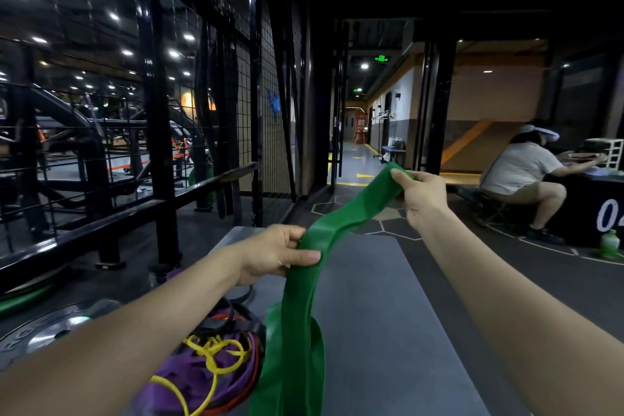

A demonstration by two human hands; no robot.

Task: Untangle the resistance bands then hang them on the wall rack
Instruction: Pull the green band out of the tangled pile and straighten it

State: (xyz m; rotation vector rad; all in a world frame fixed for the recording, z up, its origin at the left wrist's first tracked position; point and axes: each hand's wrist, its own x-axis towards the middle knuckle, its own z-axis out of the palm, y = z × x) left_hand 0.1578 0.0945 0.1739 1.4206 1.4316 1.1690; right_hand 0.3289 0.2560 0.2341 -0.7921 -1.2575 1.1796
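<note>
1. Black mesh wall rack [250, 84] rises at left, well beyond the hands; dark straps hang against it.
2. Grey bench [388, 297] runs ahead below both arms.
3. Seated person [520, 169] at far right, leaning over a black counter.
4. Green resistance band [304, 314], wide and flat, held up over the bench: stretched between both hands, lower loop drooping to the bench's near end.
5. Tangle of bands [209, 365] on the bench's left near corner: purple, yellow, red, black, knotted together, just beside the green loop.
6. Left hand [273, 253] pinches the green band, thumb on top.
7. Right hand [422, 196], higher and farther out, grips the band's upper end.
</note>
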